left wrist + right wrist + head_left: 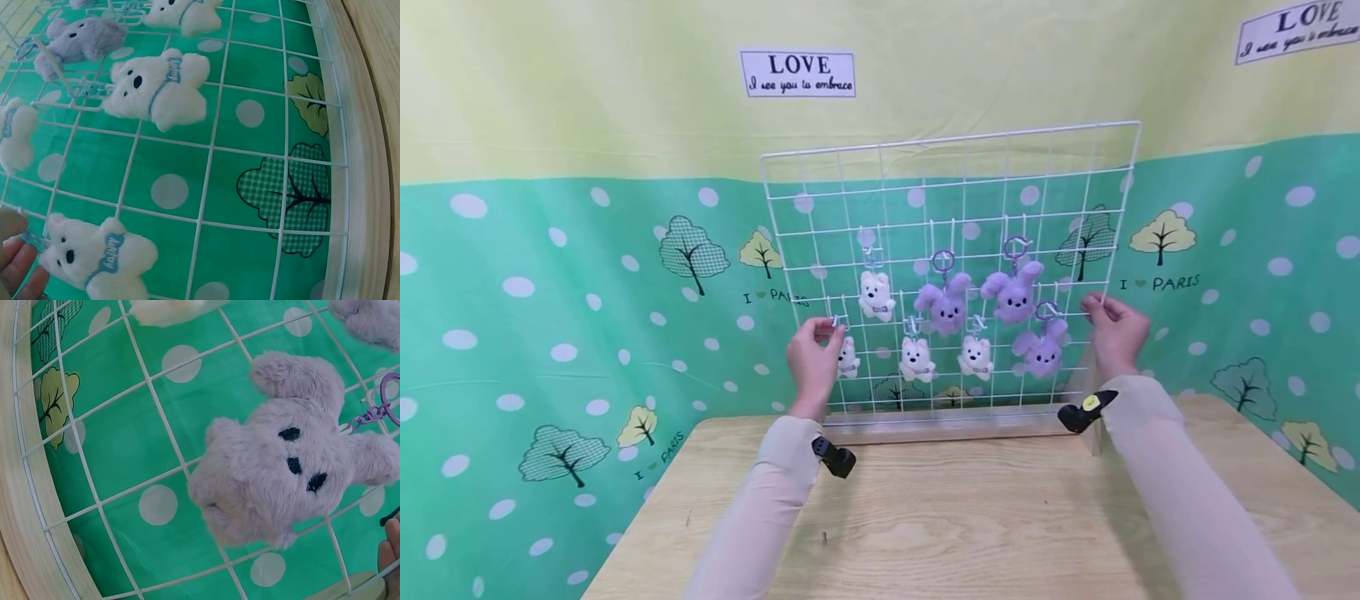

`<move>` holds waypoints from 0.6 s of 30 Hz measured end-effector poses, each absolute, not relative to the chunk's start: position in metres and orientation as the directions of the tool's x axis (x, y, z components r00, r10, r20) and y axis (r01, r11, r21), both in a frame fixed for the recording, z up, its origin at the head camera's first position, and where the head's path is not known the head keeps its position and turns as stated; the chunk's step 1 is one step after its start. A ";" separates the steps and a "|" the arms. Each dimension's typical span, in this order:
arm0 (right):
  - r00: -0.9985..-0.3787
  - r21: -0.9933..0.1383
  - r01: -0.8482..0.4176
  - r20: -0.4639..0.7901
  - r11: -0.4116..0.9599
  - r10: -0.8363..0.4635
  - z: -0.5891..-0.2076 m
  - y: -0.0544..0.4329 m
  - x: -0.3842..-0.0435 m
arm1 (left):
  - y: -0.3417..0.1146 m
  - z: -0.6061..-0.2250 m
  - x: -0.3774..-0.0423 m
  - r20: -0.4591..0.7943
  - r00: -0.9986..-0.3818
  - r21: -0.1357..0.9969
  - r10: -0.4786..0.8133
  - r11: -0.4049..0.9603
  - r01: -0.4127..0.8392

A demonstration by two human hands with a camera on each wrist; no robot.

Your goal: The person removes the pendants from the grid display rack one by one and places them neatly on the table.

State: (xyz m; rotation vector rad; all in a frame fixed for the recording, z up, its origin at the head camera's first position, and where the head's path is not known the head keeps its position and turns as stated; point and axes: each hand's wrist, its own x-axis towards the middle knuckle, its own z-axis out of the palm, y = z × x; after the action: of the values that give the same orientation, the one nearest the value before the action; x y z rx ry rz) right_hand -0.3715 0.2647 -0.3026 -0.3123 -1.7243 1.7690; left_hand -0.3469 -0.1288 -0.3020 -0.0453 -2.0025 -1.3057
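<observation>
At the left side of a white wire grid panel (951, 142), my left hand (814, 360) pinches the clasp of a white plush bear keychain (103, 256) at a hook. The bear hangs with a blue bow at its neck, partly behind my fingers in the head view. My right hand (1120, 333) grips the panel's right edge wire with thumb and fingers. Nearest to it hangs a lilac plush bunny keychain (269, 469) on a purple ring (390, 394). Only some fingertips of the right hand show in the right wrist view.
More white bears (877, 296) and lilac bunnies (946, 306) hang from hooks across the panel. Its lower edge stands in a wooden base (955, 427) on the wooden table (925, 525). Close behind is a green and yellow printed curtain (550, 275).
</observation>
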 end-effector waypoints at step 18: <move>-0.764 -0.957 -0.273 0.276 0.095 0.584 -0.307 0.267 -0.376 | -0.125 -0.305 -0.353 0.602 -0.703 0.778 -0.379 0.479 0.407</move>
State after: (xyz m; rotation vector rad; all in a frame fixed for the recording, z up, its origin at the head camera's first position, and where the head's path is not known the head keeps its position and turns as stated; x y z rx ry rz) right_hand -0.3764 0.2669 -0.3074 -0.3061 -1.7459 1.7386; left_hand -0.3525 -0.1247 -0.3046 -0.0234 -1.9584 -1.3003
